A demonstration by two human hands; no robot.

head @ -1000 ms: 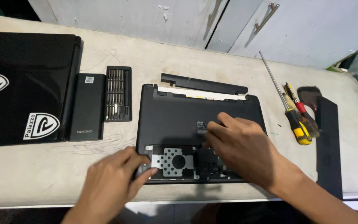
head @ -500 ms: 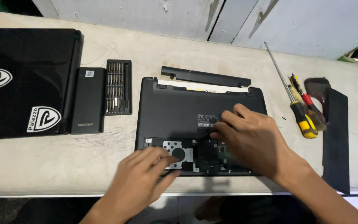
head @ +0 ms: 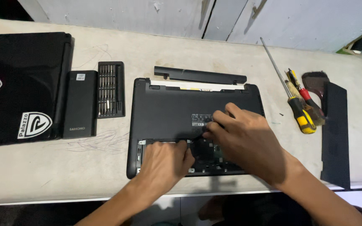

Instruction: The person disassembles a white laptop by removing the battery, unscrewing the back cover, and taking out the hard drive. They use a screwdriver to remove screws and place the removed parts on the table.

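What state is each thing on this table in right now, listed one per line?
Black upturned laptop: underside up, bottom compartment open.
Long black battery bar: removed, lying beyond the laptop.
Black screwdriver bit case: open, bits showing.
Flat black cover panel: off, lying at the right.
Left hand: resting in the open compartment.
Right hand: fingertips pressing at the compartment edge.

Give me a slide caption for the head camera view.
Both hands, left hand and right hand, work inside the open bay of an upturned black plastic laptop on a pale table.

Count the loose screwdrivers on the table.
3, all right of the upturned laptop: a long thin-shafted one, a yellow-and-black-handled one, a red-handled one. Handles overlap, so another may be hidden.
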